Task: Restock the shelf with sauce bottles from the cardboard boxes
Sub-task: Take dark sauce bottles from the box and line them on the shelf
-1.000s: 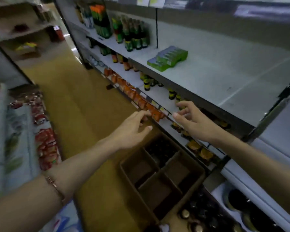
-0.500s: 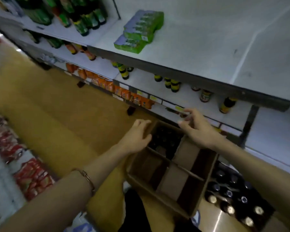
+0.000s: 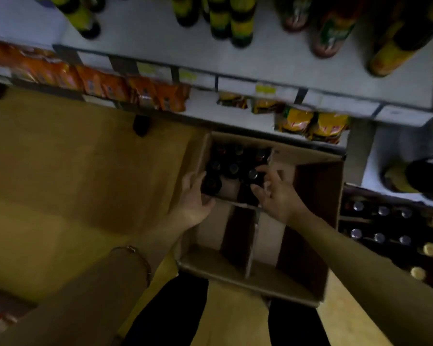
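Down at the cardboard box on the floor, I am reaching both hands into its far-left compartment.

My left hand is curling around a dark sauce bottle at about ten o'clock in the box. My right hand, fingers spread, is touching a neighbouring bottle just beside it; grip unclear. More bottles are standing behind, below the shelf at twelve o'clock.
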Motion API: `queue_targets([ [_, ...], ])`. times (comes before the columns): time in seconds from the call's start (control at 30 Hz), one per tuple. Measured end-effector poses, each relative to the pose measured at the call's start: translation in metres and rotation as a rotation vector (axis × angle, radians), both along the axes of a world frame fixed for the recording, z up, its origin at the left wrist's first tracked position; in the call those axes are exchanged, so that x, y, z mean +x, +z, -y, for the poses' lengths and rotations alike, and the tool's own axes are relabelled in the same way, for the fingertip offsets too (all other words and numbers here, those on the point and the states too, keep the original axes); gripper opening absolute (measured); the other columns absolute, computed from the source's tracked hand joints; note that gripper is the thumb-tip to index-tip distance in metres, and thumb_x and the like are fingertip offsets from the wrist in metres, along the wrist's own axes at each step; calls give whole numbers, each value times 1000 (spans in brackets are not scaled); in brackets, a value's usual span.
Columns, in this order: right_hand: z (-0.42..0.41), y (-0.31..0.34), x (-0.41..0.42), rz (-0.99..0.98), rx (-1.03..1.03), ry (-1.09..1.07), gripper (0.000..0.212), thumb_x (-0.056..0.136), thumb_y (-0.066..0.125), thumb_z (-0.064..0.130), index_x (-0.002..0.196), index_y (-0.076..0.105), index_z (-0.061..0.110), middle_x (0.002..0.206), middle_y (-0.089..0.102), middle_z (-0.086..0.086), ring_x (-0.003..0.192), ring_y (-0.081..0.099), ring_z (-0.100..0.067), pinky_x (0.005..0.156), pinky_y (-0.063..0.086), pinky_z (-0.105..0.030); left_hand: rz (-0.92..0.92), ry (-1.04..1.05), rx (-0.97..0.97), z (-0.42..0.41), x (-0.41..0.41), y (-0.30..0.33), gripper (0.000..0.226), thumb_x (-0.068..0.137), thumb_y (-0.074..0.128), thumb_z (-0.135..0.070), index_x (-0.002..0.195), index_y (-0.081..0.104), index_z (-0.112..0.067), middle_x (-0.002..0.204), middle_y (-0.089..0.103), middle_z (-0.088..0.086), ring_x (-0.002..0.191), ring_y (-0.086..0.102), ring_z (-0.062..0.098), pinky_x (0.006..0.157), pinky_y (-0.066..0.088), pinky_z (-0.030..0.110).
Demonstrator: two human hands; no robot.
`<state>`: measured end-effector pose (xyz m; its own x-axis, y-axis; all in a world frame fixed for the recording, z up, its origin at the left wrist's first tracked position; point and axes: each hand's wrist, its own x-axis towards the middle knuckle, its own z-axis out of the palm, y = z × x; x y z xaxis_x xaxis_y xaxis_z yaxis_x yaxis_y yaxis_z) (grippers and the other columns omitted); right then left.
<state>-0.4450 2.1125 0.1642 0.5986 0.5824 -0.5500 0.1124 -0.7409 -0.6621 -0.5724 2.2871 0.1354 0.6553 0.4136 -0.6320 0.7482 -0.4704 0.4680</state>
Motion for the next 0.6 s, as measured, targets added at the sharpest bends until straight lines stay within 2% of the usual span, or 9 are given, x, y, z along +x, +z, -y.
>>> queue_targets([
  [0.1, -9, -58, 4, -33, -13, -22, 49, 100, 50, 28, 145, 31, 24, 141, 41, -13, 118, 53, -27, 87, 52, -36, 40, -67, -30, -8, 7, -59, 61, 97, 54, -26, 150, 25, -16, 156, 14, 2, 125, 28, 1, 83, 7, -15],
  [0.13, -12, -75, 6, -23, -12, -36, 50, 100, 51, 26, 145, 32, 24, 141, 39, -12, 118, 51, -25, 85, 50, -31, 50, -84, -28, -12, 9, -78, 62, 96, 54, -27, 150, 25, -17, 156, 15, 1, 127, 28, 1, 92, 11, -11],
  [0.2, -16, -107, 9, 22, -74, -39, 51, 99, 52, 28, 146, 30, 24, 140, 36, -11, 118, 49, -24, 83, 43, -27, 46, -115, -13, -18, 14, -115, 68, 94, 57, -33, 151, 22, -20, 157, 15, 0, 141, 22, 12, 116, 17, 19],
  [0.23, -17, -121, 10, 36, -123, -40, 53, 99, 52, 30, 146, 29, 24, 139, 37, -11, 116, 50, -26, 84, 44, -29, 36, -119, 3, -20, 15, -132, 74, 92, 59, -34, 152, 18, -19, 158, 14, 0, 144, 18, 16, 119, 17, 31],
  [0.3, -18, -149, 10, 44, -192, -42, 57, 98, 53, 31, 146, 27, 20, 139, 38, -13, 118, 50, -32, 93, 48, -41, 15, -76, 38, -23, 16, -162, 84, 89, 63, -33, 153, 10, -17, 160, 11, 3, 146, 14, 21, 120, 16, 39],
  [0.37, -21, -176, 11, 40, -196, -61, 61, 96, 56, 30, 147, 26, 15, 142, 36, -15, 124, 47, -35, 102, 45, -47, 8, -46, 69, -26, 16, -186, 86, 89, 64, -31, 153, 9, -15, 160, 13, 5, 146, 16, 22, 120, 15, 38],
  [0.43, -27, -197, 15, 39, -163, -102, 64, 95, 58, 27, 148, 25, 10, 148, 33, -16, 130, 44, -34, 107, 42, -42, 23, -29, 31, -28, 19, -203, 79, 90, 64, -24, 152, 16, -14, 157, 22, 6, 143, 23, 21, 117, 19, 29],
  [0.53, -35, -223, 22, 38, -113, -179, 67, 93, 62, 20, 149, 27, 7, 149, 37, -16, 132, 45, -33, 109, 40, -41, 64, 0, -44, -29, 25, -225, 55, 90, 65, -15, 139, 42, -17, 141, 47, 4, 128, 44, 18, 95, 29, 11],
  [0.6, -38, -238, 25, 12, -91, -248, 64, 92, 64, 17, 147, 32, 9, 144, 45, -15, 128, 49, -32, 104, 44, -37, 93, 29, -57, -29, 29, -237, 40, 88, 67, -14, 126, 54, -19, 127, 56, -1, 118, 51, 15, 86, 31, 9],
])
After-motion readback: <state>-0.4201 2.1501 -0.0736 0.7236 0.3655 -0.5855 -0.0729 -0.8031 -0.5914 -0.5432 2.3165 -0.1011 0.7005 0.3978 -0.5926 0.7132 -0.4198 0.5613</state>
